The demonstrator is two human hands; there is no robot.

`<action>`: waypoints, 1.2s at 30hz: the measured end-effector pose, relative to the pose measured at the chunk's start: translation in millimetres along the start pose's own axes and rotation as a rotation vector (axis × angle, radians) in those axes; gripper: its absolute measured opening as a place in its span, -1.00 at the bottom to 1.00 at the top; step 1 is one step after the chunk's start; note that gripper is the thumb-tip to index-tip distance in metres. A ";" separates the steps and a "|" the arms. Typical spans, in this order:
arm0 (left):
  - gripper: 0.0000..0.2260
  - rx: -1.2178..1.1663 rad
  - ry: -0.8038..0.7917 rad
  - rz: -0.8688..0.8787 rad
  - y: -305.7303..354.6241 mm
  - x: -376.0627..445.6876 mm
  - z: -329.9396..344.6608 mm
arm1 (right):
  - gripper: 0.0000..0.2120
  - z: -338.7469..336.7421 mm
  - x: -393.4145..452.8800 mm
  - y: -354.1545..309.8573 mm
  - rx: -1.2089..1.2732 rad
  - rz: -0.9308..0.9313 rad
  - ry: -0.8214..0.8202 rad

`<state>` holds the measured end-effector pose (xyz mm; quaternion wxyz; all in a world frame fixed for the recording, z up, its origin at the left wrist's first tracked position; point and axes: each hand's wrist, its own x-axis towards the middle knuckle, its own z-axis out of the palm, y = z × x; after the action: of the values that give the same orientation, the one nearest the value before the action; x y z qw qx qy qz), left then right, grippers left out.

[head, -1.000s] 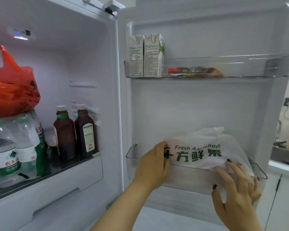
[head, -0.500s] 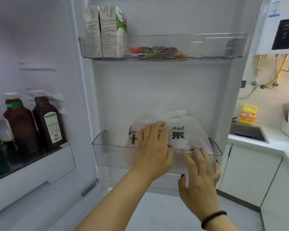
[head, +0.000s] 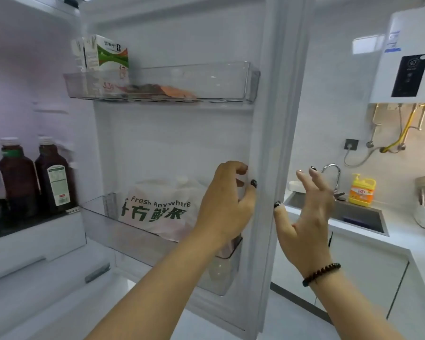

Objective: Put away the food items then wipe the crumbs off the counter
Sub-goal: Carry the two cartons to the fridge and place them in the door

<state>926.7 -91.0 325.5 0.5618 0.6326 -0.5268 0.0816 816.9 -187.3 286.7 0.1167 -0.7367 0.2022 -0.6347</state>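
A white plastic bag (head: 157,207) with green lettering sits in the lower clear bin (head: 123,231) of the open fridge door (head: 275,119). My left hand (head: 223,207) hovers in front of the bag's right side, fingers loosely curled near the door's inner edge, holding nothing. My right hand (head: 307,217) is raised just past the door's outer edge, fingers spread and empty, with a bead bracelet on the wrist.
Milk cartons (head: 108,57) and flat packets stand in the upper door bin (head: 206,79). Two dark bottles (head: 54,177) are on the fridge shelf at left. To the right are a sink (head: 353,214), faucet (head: 331,170), yellow dish soap (head: 362,190), white counter (head: 402,239) and wall water heater (head: 407,57).
Both hands have come off the bag, which stays in the lower bin. The left hand moved right toward the door edge; the right hand lifted past the door's outer edge.
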 end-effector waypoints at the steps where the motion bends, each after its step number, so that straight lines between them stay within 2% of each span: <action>1: -0.79 -0.049 0.026 -0.034 7.4 -2.1 4.1 | -0.42 -2.2 6.8 7.9 0.064 0.082 -0.050; 4: -0.83 -0.129 0.104 -0.096 19.2 -13.7 7.5 | -0.35 0.5 8.5 20.9 0.323 0.247 -0.293; 6: -0.83 -0.128 0.185 -0.081 22.6 -24.5 5.8 | -0.35 4.1 -2.4 20.4 0.481 0.257 -0.385; 10: -0.75 -0.076 0.301 -0.034 28.2 -47.1 -2.1 | -0.33 7.6 -24.2 -0.8 0.604 0.280 -0.319; 13: -0.62 -0.011 0.373 -0.009 33.4 -65.6 -13.9 | -0.32 3.8 -44.0 -24.0 0.580 0.237 -0.277; 19: -0.52 0.271 0.549 0.071 33.9 -103.4 -62.5 | -0.26 2.7 -86.3 -71.8 0.742 0.023 -0.346; 22: -0.54 0.250 0.627 0.036 36.6 -125.2 -95.4 | -0.24 13.2 -95.3 -104.2 0.803 -0.172 -0.395; 26: -0.59 0.097 0.697 -0.023 40.0 -144.6 -126.7 | -0.27 32.5 -95.8 -136.7 0.813 -0.457 -0.418; 30: -0.62 0.105 0.885 -0.088 35.0 -169.6 -159.4 | -0.26 52.3 -102.0 -174.0 0.799 -0.630 -0.453; 36: -0.69 0.008 1.081 -0.192 12.9 -197.6 -205.3 | -0.40 85.4 -113.6 -239.6 0.728 -0.915 -0.457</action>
<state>931.9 188.6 269.1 0.7550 0.5479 -0.1025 0.3454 923.9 69.6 274.2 0.1167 -0.7787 -0.3928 -0.4751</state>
